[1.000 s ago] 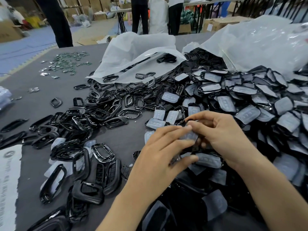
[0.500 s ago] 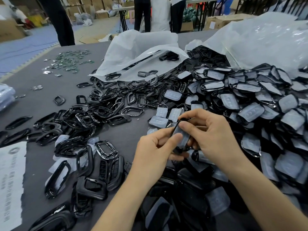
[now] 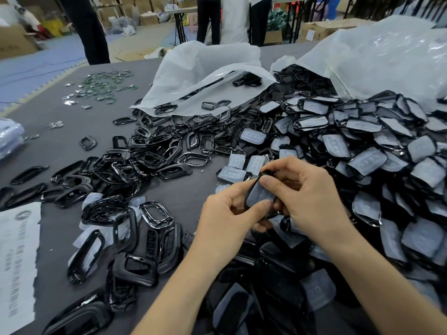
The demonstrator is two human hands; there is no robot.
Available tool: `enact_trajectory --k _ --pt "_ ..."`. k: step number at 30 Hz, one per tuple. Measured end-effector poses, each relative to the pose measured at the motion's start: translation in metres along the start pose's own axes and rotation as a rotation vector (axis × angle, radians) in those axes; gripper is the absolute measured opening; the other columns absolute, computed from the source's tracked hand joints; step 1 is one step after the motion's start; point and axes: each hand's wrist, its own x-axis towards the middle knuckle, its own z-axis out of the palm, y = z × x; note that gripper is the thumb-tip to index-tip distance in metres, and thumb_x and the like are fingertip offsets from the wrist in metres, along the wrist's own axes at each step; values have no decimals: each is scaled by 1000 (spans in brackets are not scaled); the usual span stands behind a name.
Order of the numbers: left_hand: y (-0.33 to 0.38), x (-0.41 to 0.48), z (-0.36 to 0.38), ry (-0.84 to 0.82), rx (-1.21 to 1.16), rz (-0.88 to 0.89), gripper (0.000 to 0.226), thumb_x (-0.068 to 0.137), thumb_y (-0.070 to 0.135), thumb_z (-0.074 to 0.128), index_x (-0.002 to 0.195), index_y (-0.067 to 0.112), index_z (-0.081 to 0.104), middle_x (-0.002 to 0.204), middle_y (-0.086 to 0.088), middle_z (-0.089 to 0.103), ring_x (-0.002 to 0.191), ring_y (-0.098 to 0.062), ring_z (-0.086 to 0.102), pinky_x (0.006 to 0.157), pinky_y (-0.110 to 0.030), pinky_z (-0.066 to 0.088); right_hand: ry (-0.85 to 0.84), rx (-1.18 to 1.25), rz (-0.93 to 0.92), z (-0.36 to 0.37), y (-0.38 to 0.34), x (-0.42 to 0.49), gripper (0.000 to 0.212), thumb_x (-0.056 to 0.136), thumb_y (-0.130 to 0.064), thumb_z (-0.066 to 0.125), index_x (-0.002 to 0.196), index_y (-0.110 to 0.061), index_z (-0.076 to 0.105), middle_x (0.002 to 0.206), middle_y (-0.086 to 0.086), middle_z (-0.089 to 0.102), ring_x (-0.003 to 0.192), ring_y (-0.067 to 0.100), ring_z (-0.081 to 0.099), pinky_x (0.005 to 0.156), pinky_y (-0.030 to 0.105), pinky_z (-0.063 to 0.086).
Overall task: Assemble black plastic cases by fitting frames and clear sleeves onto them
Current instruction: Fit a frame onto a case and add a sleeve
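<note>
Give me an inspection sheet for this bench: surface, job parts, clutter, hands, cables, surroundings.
Surface: dark grey table, mostly covered with parts.
Job's things: one sleeved black case held above the table; loose black frames heaped left of centre; sleeved cases piled on the right.
Clutter: white plastic bags at the back; printed sheet at the left edge; small green parts far left.
Grippers: left hand and right hand both pinch the held case with their fingers.
Cables: nothing seen.
Surroundings: people standing beyond the table; cardboard boxes.
</note>
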Motion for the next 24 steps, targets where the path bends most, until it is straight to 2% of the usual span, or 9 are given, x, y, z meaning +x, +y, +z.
enact_trajectory --k 11,15,19,24 --pt "4 -1 3 -12 10 20 32 90 -5 58 103 23 66 65 5 70 52 -6 62 53 -15 49 -19 59 48 -2 -1 0 6 85 -8 69 89 -11 67 59 -1 65 42 8 51 41 16 40" --pt "7 -1 2 35 -51 33 34 90 -5 58 97 26 68 62 3 68 50 -6 61 50 -14 48 -89 236 188 -4 -3 1 20 79 -11 73 98 -11 67 59 0 61 46 8 52 44 17 43" --pt "7 0 2 78 -92 35 32 90 -4 59 94 26 69 62 2 69 50 -6 61 49 -14 48 -136 282 228 -4 -3 1 28 77 -7 72 104 -14 66 59 -4 61 48 5 53 49 15 45" --pt "7 -1 4 95 -51 38 33 90 -5 59 94 26 69 60 4 67 49 -6 60 50 -13 47 -103 264 202 -2 -5 0 10 82 -1 67 92 -2 68 50 -1 59 43 5 53 42 15 43"
